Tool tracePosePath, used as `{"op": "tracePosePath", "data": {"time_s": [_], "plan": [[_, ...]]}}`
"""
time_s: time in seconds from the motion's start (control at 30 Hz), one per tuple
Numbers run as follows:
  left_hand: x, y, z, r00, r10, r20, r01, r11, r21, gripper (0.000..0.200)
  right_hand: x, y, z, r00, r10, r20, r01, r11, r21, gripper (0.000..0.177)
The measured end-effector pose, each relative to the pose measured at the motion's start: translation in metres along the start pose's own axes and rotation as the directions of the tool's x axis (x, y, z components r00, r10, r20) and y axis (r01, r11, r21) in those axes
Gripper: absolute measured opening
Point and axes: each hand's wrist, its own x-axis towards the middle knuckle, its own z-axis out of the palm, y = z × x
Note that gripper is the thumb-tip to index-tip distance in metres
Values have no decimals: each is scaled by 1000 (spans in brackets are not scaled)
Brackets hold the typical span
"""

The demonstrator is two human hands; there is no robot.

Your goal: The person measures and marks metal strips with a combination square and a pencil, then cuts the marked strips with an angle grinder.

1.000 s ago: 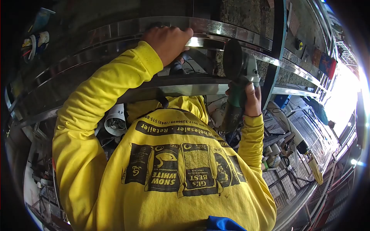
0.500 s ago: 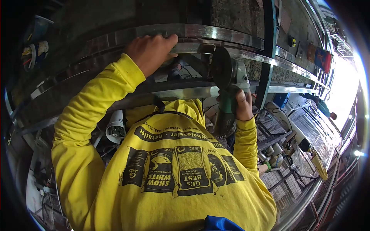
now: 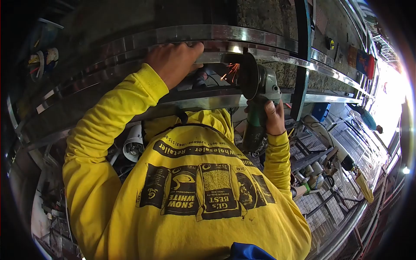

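Just before the chest, the left hand (image 3: pixel 173 63) curls its fingers over the steel bar (image 3: pixel 219 57). The right hand (image 3: pixel 274 118) is closed around the green grinder (image 3: pixel 259 93). Its disc touches this bar, and sparks (image 3: pixel 232 70) fly out.

a metal workshop: steel frame rails (image 3: pixel 260 37), angle grinder (image 3: pixel 258 93) throwing sparks (image 3: pixel 232 71).

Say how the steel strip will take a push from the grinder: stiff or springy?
Probably stiff: the strip is a long curved metal band, and the left hand grips it with no visible sag. Its polished face looks slippery, so the grinder in the right hand may skate. Sparks suggest a hot, burred edge there.
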Motion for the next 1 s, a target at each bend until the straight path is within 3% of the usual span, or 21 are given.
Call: {"op": "tracePosePath", "data": {"time_s": [0.1,0.67,0.8,1.0], "plan": [[-2,1,1,1000,0,-18,0,1000,-1,41,0,3,5,996,-63,-60,55,992,-113,69],[-9,2,5,999,-13,-49,11,999,-54,37,3,8,1,994,-92,-57,82,984,-156,68],[-9,0,2,1000,-19,-13,18,999,-47,38,-2,4,10,991,-106,-84,96,989,-114,71],[-12,-14,-9,999,-28,-26,25,995,-101,43,-32,11,4,996,-78,30,78,997,17,78]]}}
